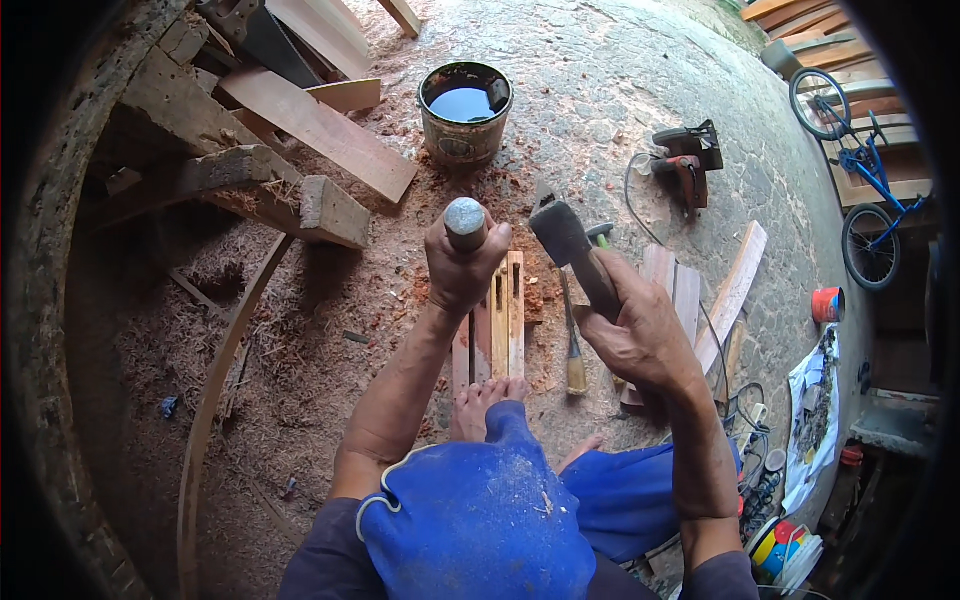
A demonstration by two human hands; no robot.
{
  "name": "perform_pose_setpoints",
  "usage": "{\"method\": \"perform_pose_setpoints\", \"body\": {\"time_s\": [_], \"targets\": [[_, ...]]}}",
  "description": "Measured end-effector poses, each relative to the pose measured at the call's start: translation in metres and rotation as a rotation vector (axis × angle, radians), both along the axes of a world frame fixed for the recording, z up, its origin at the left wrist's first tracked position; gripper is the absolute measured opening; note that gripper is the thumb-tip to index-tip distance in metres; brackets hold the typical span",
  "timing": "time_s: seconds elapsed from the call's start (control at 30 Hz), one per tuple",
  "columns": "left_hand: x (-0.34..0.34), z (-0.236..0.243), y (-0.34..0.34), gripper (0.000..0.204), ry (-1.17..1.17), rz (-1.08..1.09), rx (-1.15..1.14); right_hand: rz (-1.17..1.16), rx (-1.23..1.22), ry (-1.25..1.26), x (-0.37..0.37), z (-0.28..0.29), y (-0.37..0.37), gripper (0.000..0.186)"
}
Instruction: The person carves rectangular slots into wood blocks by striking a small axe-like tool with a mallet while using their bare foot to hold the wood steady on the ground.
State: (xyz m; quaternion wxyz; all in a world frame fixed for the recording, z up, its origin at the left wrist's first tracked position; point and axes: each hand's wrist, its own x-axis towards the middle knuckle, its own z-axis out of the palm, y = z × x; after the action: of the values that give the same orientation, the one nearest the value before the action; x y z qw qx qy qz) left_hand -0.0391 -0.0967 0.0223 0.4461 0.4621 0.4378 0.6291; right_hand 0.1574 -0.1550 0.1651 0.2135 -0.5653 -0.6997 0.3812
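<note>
Two hands are busy over one slotted plank [497, 320], which lies flat on the ground among red-brown shavings, with a bare foot [487, 400] on its near end, it seems to pin it down. The left hand [462, 265] is clenched round a chisel [465, 222], held upright so only its rounded, battered grey butt shows above the fist; the blade is hidden below, apparently seated in one of the plank's long narrow mortises. The right hand [640, 335] grasps a mallet [560, 232] by its wooden handle, with the dark blocky head raised beside the chisel butt, slightly apart from it, as if lined up to strike.

The plank is pale planed wood with straight edges and at least two rectangular slots cut through its top. A second chisel [573, 350] with a light turned handle lies just to its right, near a few more pale slats [680, 290]. Farther off stands a worn round bucket [465, 110] of dark liquid, and a red power tool [685, 160] with a trailing cord rests on the rough concrete. Heavy weathered beams [250, 180] and a long curved strip [215, 400] sit to the left in deep sawdust. A blue bicycle [860, 170] leans at the far right. Blue dusty shorts [480, 510] cover the raised knee
</note>
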Motion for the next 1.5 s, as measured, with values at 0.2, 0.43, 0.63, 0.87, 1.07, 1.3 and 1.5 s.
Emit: {"method": "perform_pose_setpoints", "body": {"time_s": [0.2,0.43,0.63,0.87,1.07,1.3,1.5], "targets": [[0.007,-0.032,0.001,0.022,0.265,-0.008,0.241,0.257,0.371,-0.23,-0.024,0.046,0.018,0.031],[0.019,-0.015,0.001,0.017,0.306,0.094,0.4,0.337,0.376,-0.327,-0.016,0.024,0.02,0.024],[0.014,-0.041,-0.003,0.012,0.175,-0.067,0.173,0.251,0.426,-0.388,-0.026,0.037,0.016,0.023],[0.002,-0.047,0.003,0.02,0.185,-0.123,0.163,0.255,0.354,-0.323,-0.021,0.032,0.02,0.018],[0.0,-0.024,-0.053,0.012,0.319,-0.129,0.258,0.228,0.134,-0.339,-0.001,-0.02,0.017,0.045],[0.004,0.076,-0.007,0.043,-0.204,-0.236,0.122,-0.293,-0.068,0.149,0.036,-0.043,-0.052,0.056],[0.027,0.068,0.037,0.053,0.515,-0.123,0.464,-0.427,-0.133,0.297,0.05,-0.071,-0.064,0.052]]}}
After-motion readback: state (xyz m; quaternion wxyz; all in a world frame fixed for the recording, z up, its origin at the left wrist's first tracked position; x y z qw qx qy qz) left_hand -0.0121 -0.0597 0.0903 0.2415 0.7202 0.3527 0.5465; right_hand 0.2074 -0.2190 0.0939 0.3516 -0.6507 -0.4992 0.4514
